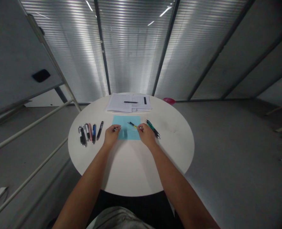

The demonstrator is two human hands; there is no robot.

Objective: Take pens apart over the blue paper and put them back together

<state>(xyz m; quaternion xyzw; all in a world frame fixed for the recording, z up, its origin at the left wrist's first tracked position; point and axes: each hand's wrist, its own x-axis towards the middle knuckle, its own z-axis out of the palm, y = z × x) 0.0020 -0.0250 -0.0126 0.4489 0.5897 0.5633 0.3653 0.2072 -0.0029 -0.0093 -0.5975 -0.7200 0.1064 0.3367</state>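
A light blue sheet (126, 120) lies on the round white table, between my two hands. Over its right part, my right hand (146, 133) pinches a slim black and yellow pen (132, 124), whose dark end points up and left. At the sheet's left edge my left hand (111, 135) is closed, thumb and fingers together. A small dark, shiny piece (115, 129) shows at those fingers, too small to name. Right beside my right hand lie green and black pens (152, 128). A dark pen (99, 130) rests left of my left hand.
Several pens (87, 132), white, pink, black and blue, lie in a group on the table's (131, 178) left side. Printed papers (119, 103) are stacked at the far edge, with a black pen (130, 102) on top. A white metal frame (47, 116) stands to the left.
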